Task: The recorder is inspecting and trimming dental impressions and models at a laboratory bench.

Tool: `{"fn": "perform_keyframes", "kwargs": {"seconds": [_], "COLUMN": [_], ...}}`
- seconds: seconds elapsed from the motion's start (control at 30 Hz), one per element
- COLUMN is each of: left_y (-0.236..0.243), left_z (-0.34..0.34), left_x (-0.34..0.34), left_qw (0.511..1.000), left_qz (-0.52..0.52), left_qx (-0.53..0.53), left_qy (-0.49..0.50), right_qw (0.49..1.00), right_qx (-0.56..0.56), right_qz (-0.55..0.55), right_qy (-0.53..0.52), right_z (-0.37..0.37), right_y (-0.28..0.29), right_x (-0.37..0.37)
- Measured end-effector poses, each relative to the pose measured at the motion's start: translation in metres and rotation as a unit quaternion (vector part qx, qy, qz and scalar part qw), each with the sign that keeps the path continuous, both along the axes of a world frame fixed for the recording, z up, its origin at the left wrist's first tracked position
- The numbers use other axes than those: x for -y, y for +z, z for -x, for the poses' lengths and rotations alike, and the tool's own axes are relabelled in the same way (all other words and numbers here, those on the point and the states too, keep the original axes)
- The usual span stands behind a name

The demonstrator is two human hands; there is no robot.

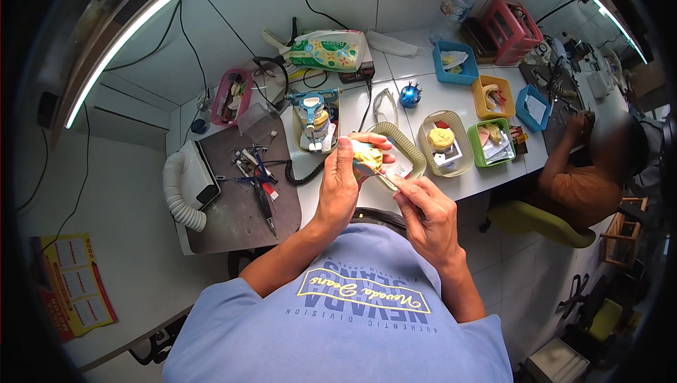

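My left hand (338, 186) is closed around a small pale-yellow piece (367, 152), possibly a moulded cast, raised above the desk. My right hand (428, 214) pinches a thin tool (387, 176) whose tip points at that piece. Behind my hands is an oval cream plastic tray (416, 161) holding a paper slip. To its right, a similar tray (460, 167) holds a rounded yellow lump (441, 139) on paper. A container (304, 140) with a blue metal-and-plastic device (309, 103) stands just beyond my left hand.
A dark work mat (233, 221) carries hand tools (262, 200) beside a white hose (176, 186). Small coloured baskets (488, 89), a blue ball-shaped object (410, 95) and a water bottle (457, 6) stand behind. A co-worker (578, 182) sits at the right.
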State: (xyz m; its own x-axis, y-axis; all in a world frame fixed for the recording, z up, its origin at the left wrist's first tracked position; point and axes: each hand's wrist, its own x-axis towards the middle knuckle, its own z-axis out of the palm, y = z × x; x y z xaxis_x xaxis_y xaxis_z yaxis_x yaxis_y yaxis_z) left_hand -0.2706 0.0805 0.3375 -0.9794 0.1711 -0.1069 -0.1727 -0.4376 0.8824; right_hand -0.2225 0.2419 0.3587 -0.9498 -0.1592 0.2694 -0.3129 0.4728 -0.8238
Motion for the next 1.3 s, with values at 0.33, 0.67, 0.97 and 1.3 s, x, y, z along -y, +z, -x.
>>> {"fn": "perform_keyframes", "kwargs": {"seconds": [0.33, 0.67, 0.97, 1.3], "left_y": [0.001, -0.002, 0.002, -0.016], "left_z": [-0.005, -0.008, -0.007, -0.001], "left_x": [-0.003, -0.014, -0.023, -0.014], "left_qw": [0.998, 0.998, 0.996, 0.999], "left_qz": [0.035, -0.041, -0.036, 0.016], "left_qx": [-0.049, -0.008, -0.004, 0.029], "left_qy": [0.030, 0.053, 0.081, -0.021], "right_qw": [0.999, 0.999, 0.978, 0.997], "right_qx": [0.012, 0.012, 0.064, -0.040], "right_qz": [-0.024, 0.034, 0.181, -0.071], "right_qy": [0.025, -0.011, -0.079, -0.014], "right_z": [0.001, 0.000, -0.009, -0.002], "right_y": [0.006, -0.009, -0.026, 0.008], "right_x": [-0.003, 0.003, 0.025, -0.014]}}
